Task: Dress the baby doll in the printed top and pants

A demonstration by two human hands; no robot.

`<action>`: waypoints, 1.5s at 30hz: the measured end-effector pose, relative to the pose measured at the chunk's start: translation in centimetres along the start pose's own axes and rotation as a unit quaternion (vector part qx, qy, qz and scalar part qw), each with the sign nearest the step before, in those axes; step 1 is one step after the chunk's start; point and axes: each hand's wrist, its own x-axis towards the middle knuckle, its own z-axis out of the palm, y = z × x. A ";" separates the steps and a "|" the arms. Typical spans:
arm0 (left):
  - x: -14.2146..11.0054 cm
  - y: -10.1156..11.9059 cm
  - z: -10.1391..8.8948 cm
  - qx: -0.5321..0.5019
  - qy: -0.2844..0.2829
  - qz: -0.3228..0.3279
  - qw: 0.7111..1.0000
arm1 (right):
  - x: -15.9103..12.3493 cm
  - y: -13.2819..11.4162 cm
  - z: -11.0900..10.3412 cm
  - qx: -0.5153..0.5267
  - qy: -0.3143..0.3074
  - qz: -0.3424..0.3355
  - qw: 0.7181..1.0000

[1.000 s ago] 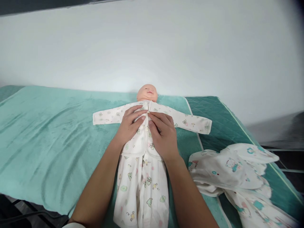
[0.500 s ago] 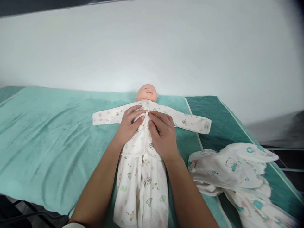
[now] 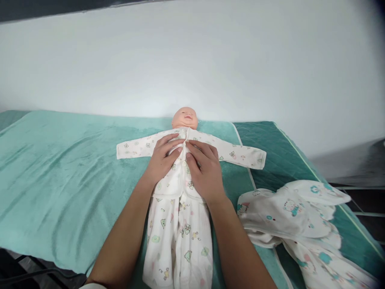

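Note:
A baby doll lies on its back, dressed in a white printed baby shirt and matching trousers. My left hand rests on the chest from the left, its fingertips closed on the shirt's front opening. From the other side my right hand pinches the same opening just below the neck. The fingertips of both hands nearly meet there. What lies between them, perhaps a button, is mostly hidden. A pale button shows lower on the front. Both sleeves stretch out sideways.
A crumpled pile of white printed baby clothes lies at the right. Beneath everything is a light green cover over a darker green quilted mat. A white wall rises behind. A black cable runs at lower left.
Both hands stay at the shirt's front opening with hardly any movement of the fingers. The whole view has shifted very slightly.

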 end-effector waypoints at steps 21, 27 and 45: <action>2.0 1.8 0.6 -0.064 0.019 -0.043 0.997 | -0.1 0.3 0.1 0.081 0.030 0.083 0.993; 1.8 1.8 1.1 -0.028 0.036 -0.010 0.999 | -0.1 0.3 0.4 0.127 0.081 0.116 0.982; -0.4 1.7 0.9 -0.003 0.041 0.037 0.998 | 0.1 0.6 0.2 0.192 0.084 0.171 0.963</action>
